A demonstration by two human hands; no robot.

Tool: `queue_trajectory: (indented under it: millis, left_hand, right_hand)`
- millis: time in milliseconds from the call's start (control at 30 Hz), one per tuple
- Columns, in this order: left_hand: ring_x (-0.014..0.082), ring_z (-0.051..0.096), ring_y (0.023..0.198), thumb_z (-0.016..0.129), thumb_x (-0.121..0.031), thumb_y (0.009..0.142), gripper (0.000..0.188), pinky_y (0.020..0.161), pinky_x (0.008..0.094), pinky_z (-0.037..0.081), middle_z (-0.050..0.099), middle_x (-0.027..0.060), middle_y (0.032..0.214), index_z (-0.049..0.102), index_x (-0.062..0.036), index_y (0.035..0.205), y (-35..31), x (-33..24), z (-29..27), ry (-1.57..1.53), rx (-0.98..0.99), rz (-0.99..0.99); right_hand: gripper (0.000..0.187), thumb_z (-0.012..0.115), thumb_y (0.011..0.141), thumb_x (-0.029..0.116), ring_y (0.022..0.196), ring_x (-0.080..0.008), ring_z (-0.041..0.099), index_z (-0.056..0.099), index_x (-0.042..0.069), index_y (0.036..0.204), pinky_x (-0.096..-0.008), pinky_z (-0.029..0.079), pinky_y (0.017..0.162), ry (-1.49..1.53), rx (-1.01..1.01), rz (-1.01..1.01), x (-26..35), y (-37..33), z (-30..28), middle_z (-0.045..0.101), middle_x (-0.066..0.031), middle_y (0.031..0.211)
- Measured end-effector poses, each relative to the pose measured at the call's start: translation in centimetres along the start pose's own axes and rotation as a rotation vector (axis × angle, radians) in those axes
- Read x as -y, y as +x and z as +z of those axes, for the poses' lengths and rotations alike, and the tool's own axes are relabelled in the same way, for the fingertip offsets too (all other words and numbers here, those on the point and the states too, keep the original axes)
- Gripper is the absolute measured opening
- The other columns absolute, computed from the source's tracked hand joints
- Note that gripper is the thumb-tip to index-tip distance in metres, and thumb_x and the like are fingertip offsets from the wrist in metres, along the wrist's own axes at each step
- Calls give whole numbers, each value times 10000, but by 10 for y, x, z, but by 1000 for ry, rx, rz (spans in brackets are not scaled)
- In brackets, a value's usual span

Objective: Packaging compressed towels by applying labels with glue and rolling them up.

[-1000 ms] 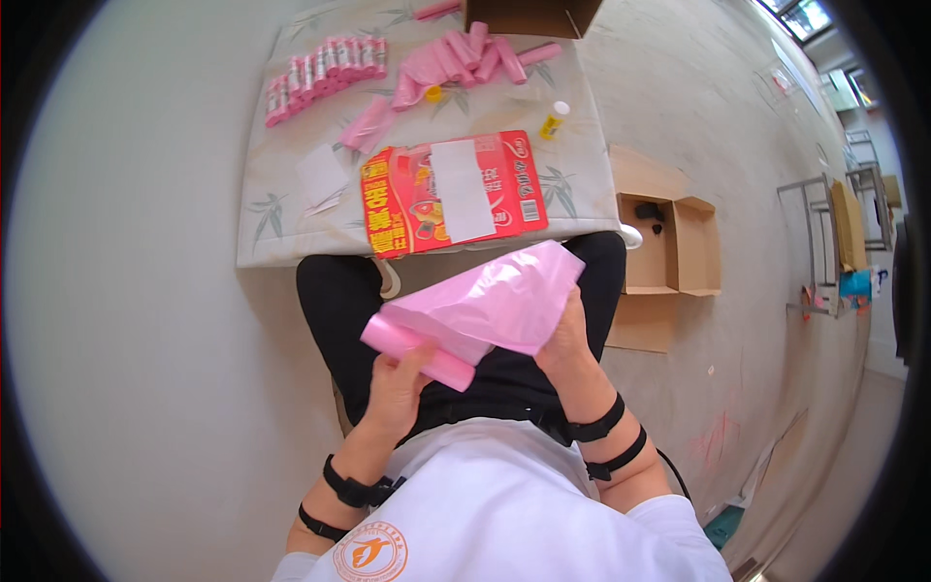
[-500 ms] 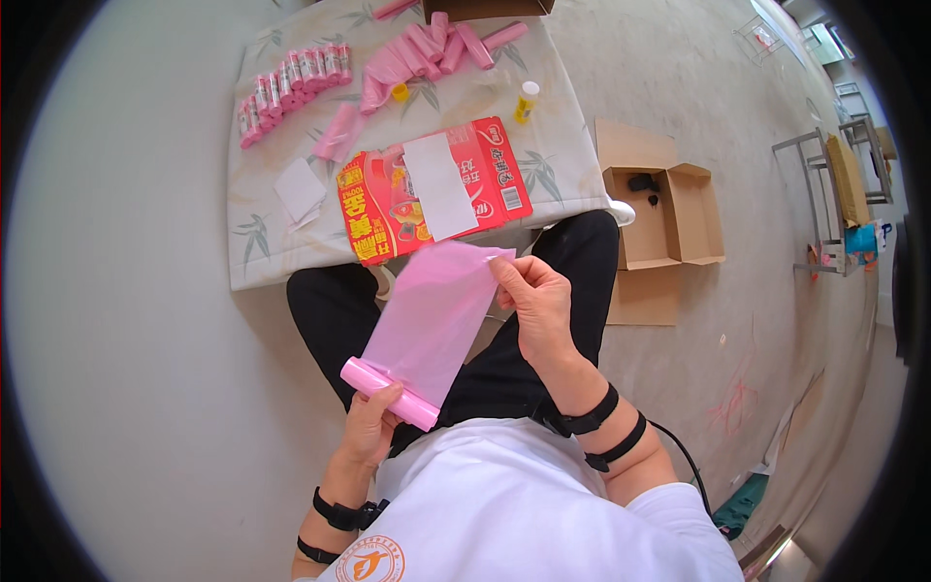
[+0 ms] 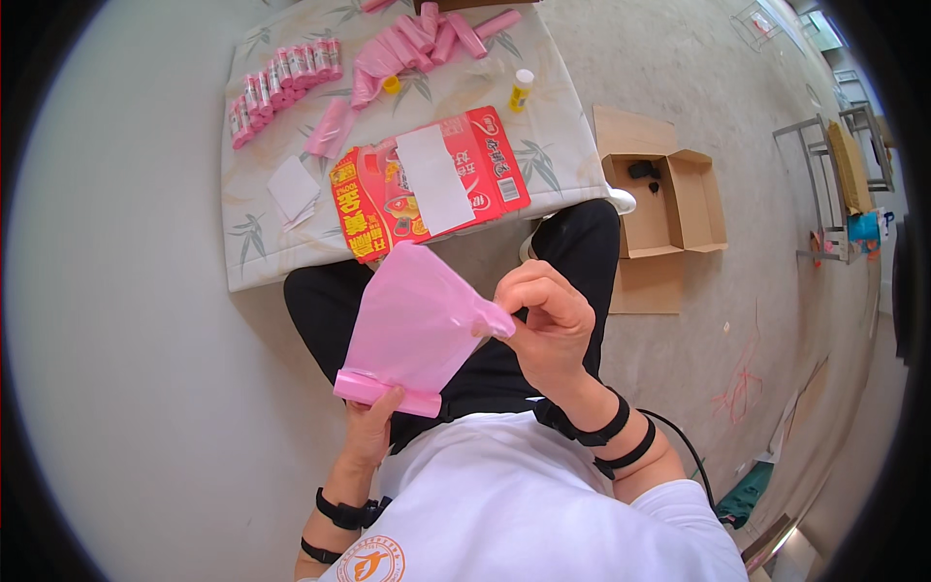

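Note:
Over my lap I hold a roll of pink plastic bags with a length of thin film drawn off it. My left hand is closed around the roll, thumb on top. My right hand pinches the film's far right corner, which is bunched at the fingertips. Just beyond, at the table's near edge, lies a flat red printed cardboard sheet with a white paper strip across it. White paper slips lie to its left.
On the patterned tablecloth stand labelled pink rolls at left and loose pink rolls at the back. A yellow-and-white glue stick and a yellow cap are between. An open cardboard box sits on the floor at right.
My right hand has moved slightly right and nearer, turning and gathering the film's corner. The film spreads wider, and the roll has tilted closer to level in my left hand.

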State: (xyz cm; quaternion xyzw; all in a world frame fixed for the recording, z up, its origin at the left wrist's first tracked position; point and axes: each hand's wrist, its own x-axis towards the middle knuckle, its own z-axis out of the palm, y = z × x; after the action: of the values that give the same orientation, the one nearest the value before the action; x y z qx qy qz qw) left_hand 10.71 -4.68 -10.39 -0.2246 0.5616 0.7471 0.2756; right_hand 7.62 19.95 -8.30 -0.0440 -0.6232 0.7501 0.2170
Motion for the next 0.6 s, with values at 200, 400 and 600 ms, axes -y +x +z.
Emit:
queue_trajectory:
  millis: [200, 400, 600]
  left_hand:
    - [135, 561, 1033, 671, -89, 838, 425, 906, 297, 458, 571, 27, 1131, 497, -80, 1225, 2, -5, 7, -20, -13, 14]
    - [107, 607, 892, 677, -128, 850, 311, 756, 262, 494, 603, 26, 1026, 556, -52, 1126, 29, -17, 53, -163, -107, 49]
    - [83, 586, 829, 687, -148, 855, 230, 690, 246, 467, 617, 6, 954, 598, -75, 1054, 39, -16, 63, -282, -59, -7]
  right_hand:
    - [284, 621, 916, 204, 798, -138, 595, 549, -6, 1093, -246, 492, 713, 277, -158, 414, -19, 13, 4, 599, -59, 917]
    - [564, 551, 911, 479, 922, -176, 598, 494, 2, 1206, -323, 537, 728, 325, 204, 1220, -29, -18, 10, 579, -91, 1079]
    - [407, 708, 842, 199, 746, -127, 618, 521, -14, 1134, -247, 524, 642, 359, 117, 1050, -29, -29, 31, 629, -73, 910]
